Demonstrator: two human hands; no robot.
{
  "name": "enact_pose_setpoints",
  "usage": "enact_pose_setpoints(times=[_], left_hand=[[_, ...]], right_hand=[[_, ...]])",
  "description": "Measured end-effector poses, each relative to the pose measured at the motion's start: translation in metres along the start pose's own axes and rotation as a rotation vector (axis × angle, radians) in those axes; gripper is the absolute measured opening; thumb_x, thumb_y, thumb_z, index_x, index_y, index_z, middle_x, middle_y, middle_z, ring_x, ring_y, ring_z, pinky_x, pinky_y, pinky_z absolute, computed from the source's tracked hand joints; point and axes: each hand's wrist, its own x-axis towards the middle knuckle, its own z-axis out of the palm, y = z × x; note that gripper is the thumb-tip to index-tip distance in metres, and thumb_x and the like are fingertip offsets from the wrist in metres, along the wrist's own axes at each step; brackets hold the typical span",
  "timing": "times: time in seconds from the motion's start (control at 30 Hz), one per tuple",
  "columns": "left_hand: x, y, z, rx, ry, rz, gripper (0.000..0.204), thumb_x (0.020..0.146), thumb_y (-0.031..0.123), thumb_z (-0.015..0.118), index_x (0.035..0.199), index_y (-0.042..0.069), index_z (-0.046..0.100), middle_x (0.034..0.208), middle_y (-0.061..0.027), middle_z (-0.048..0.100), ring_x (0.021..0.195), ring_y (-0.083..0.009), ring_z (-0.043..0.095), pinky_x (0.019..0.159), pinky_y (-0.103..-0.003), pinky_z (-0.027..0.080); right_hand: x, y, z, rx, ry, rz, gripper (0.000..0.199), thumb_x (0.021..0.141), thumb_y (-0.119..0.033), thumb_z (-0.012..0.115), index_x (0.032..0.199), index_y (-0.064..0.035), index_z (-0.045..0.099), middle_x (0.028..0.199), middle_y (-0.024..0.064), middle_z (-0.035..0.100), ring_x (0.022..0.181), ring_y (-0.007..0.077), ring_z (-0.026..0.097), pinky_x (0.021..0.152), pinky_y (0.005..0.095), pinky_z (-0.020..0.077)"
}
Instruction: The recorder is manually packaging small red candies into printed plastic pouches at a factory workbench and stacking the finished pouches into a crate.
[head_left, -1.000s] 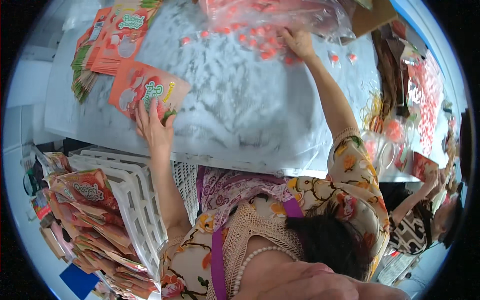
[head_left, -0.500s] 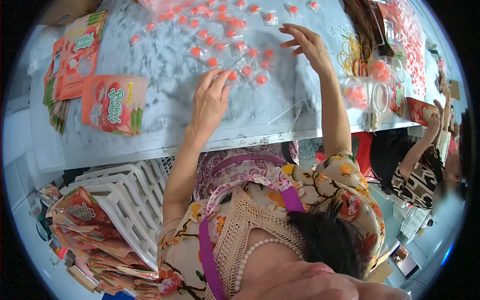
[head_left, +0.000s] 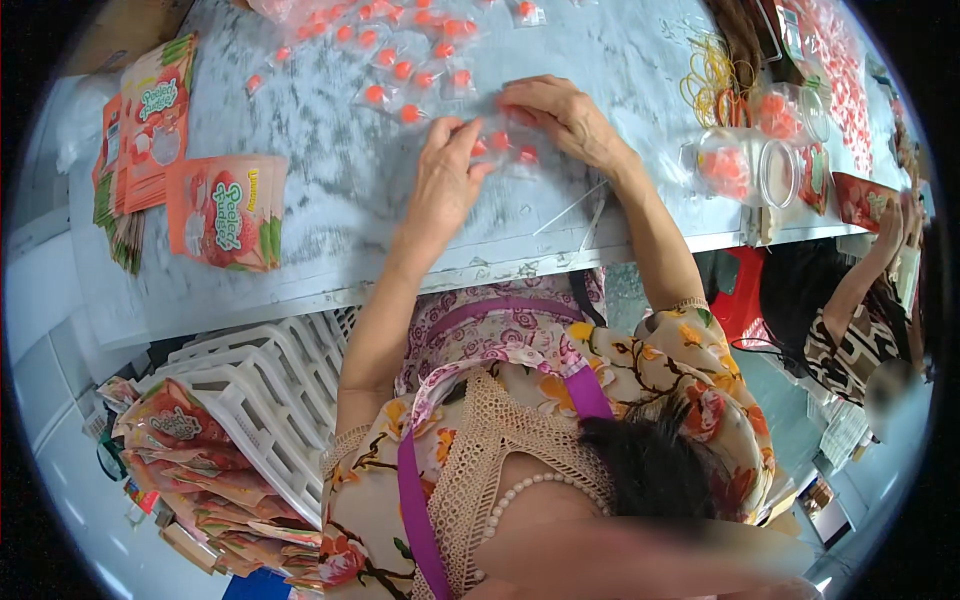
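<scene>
Small orange-red ball-shaped sweets in clear wrappers (head_left: 402, 71) lie scattered over the far middle of the table. My left hand (head_left: 448, 180) is at the near edge of this spread, thumb and forefinger closing about one wrapped sweet (head_left: 478, 148). Opposite it, my right hand (head_left: 568, 118) has its fingers bent inward over wrapped sweets, partly hiding them. Between the two hands lie a few more, one wrapped sweet (head_left: 528, 154) just below the right fingertips. Left of my left hand, a red printed pouch (head_left: 222, 212) lies flat beside a stack of similar pouches (head_left: 155, 120).
Clear plastic jars with red sweets (head_left: 727, 172) stand at the right, near yellow rubber bands (head_left: 712, 85) and scissors (head_left: 733, 110). White plastic crates (head_left: 265, 385) and filled pouches (head_left: 200, 450) are below left. Another person's arm (head_left: 868, 270) reaches to the table at far right.
My right hand has come down and left, from outstretched fingers to bent fingers over the sweets. My left hand has shifted slightly right, and the two hands are closer together.
</scene>
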Motion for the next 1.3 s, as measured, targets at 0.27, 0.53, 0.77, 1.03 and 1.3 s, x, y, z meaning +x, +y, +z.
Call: enact_pose_setpoints(times=[0.27, 0.53, 0.77, 1.03, 1.3], left_hand=[[-0.002, 0.036, 0.042, -0.123, -0.096, 0.108, 0.046, 0.078, 0.000, 0.070, 0.121, -0.002, 0.055, 0.118, -0.0219, 0.051, 0.101, -0.0371, 0.060, 0.083, -0.041, 0.052], [0.062, -0.049, -0.064, 0.263, 0.364, 0.210, 0.033, 0.080, 0.002, 0.062, 0.111, 0.010, 0.068, 0.111, -0.0182, 0.061, 0.097, -0.0362, 0.060, 0.087, -0.042, 0.048], [0.069, -0.090, -0.089, 0.321, -0.069, 0.191, 0.042, 0.085, 0.003, 0.059, 0.125, 0.016, 0.062, 0.122, -0.0139, 0.057, 0.110, -0.0318, 0.056, 0.093, -0.038, 0.047], [0.045, -0.072, -0.096, 0.159, -0.136, 0.069, 0.067, 0.070, 0.012, 0.078, 0.132, 0.015, 0.055, 0.135, -0.0109, 0.049, 0.120, -0.0306, 0.051, 0.101, -0.038, 0.043], [0.010, -0.038, -0.061, 0.071, -0.110, -0.039, 0.068, 0.065, 0.004, 0.080, 0.129, 0.009, 0.057, 0.132, -0.0102, 0.051, 0.115, -0.0276, 0.055, 0.095, -0.037, 0.048]], right_hand=[[-0.045, -0.011, -0.036, 0.144, -0.043, 0.142, 0.035, 0.083, 0.005, 0.053, 0.115, -0.0041, 0.066, 0.113, 0.0106, 0.067, 0.104, 0.0273, 0.062, 0.090, 0.0347, 0.0490], [0.027, -0.034, -0.027, 0.120, -0.224, 0.278, 0.032, 0.091, -0.002, 0.051, 0.122, -0.0027, 0.061, 0.115, 0.0142, 0.066, 0.103, 0.0258, 0.064, 0.089, 0.0329, 0.0501], [0.046, -0.010, 0.021, -0.036, -0.117, 0.001, 0.036, 0.088, 0.001, 0.051, 0.123, -0.0042, 0.060, 0.119, 0.0167, 0.063, 0.108, 0.0349, 0.060, 0.093, 0.0390, 0.0492], [0.052, -0.015, 0.028, 0.045, -0.054, 0.028, 0.045, 0.084, 0.006, 0.050, 0.125, -0.0067, 0.060, 0.120, 0.0155, 0.063, 0.108, 0.0330, 0.061, 0.093, 0.0395, 0.0498], [0.038, -0.025, 0.022, 0.010, -0.193, -0.022, 0.049, 0.078, 0.010, 0.050, 0.125, -0.0012, 0.058, 0.125, 0.0154, 0.060, 0.110, 0.0325, 0.060, 0.096, 0.0395, 0.0491]])
